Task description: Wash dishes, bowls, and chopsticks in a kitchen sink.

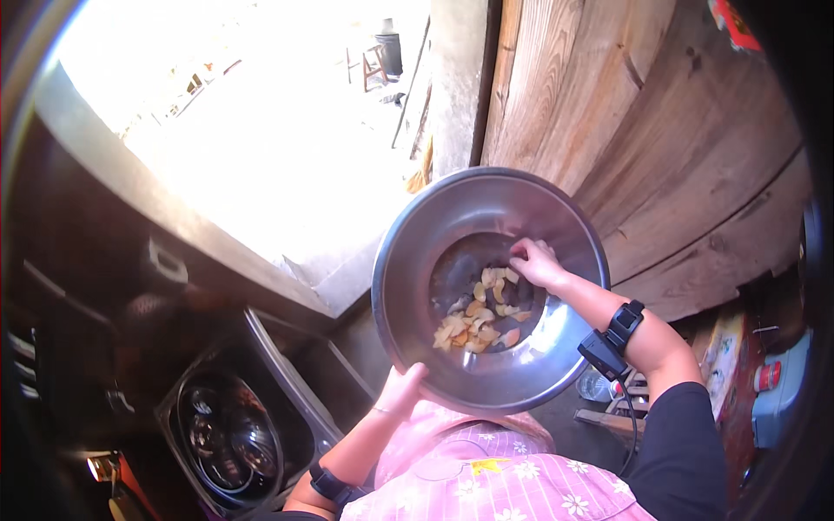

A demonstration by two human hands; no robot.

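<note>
A wide stainless steel basin [405,280] is held in front of my body, tilted so that its inside faces me. My left hand [402,392] grips its rim at the lower left, thumb on top. Pale yellowish sliced pieces [470,327], perhaps peelings, lie heaped at the lower left of the basin's bottom, with several scattered above the heap. My right hand [537,262] reaches inside, near the upper right of the bottom, its fingers curled together. Whether anything is between those fingertips cannot be seen.
At right is a wooden plank wall [677,143], at upper left a bright opening with a stool [373,68] outside. A black glossy appliance [228,436] stands lower left. A plastic bottle [594,385], wooden slats [609,420] and a light-blue container [775,404] are lower right.
</note>
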